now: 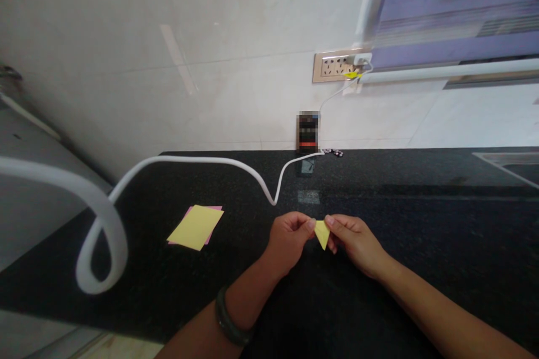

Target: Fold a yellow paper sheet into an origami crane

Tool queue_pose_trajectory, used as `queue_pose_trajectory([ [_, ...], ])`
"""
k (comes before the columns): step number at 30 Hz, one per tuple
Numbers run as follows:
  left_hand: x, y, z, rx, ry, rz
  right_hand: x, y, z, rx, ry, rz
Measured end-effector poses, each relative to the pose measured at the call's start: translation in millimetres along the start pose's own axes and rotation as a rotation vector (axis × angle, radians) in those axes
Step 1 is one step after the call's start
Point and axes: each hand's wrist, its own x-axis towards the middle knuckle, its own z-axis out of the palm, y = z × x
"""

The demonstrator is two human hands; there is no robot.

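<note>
A small folded yellow paper [322, 233], triangular in shape, is pinched between both hands just above the black countertop [421, 224]. My left hand [289, 238] grips its left edge with curled fingers; a dark bracelet sits on that wrist. My right hand [352, 238] holds the paper's right edge between thumb and fingers. A small stack of paper sheets [196, 227], yellow on top of pink, lies flat on the counter to the left of my hands.
A thick white cable [101, 219] loops over the counter's left side and runs to a dark device [308, 132] leaning against the tiled wall. A wall socket [339, 66] with a plug sits above. A sink edge [511, 165] shows at far right.
</note>
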Motion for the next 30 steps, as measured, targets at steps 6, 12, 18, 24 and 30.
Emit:
queue_pose_trajectory([
  [6,5,-3,-3.0,0.068,-0.042,-0.061,2,0,-2,-0.035,0.047,0.012],
  [12,5,-5,-2.4,-0.009,-0.143,-0.093,4,5,-2,0.173,0.098,0.035],
  [18,6,-2,-4.0,0.038,-0.073,-0.142,4,8,-3,0.187,0.109,0.039],
  [24,5,-5,-7.8,0.315,-0.141,0.005,5,7,-3,0.16,0.182,0.029],
  [30,9,-8,-9.7,0.223,-0.081,0.032,4,10,-6,0.173,0.079,0.075],
])
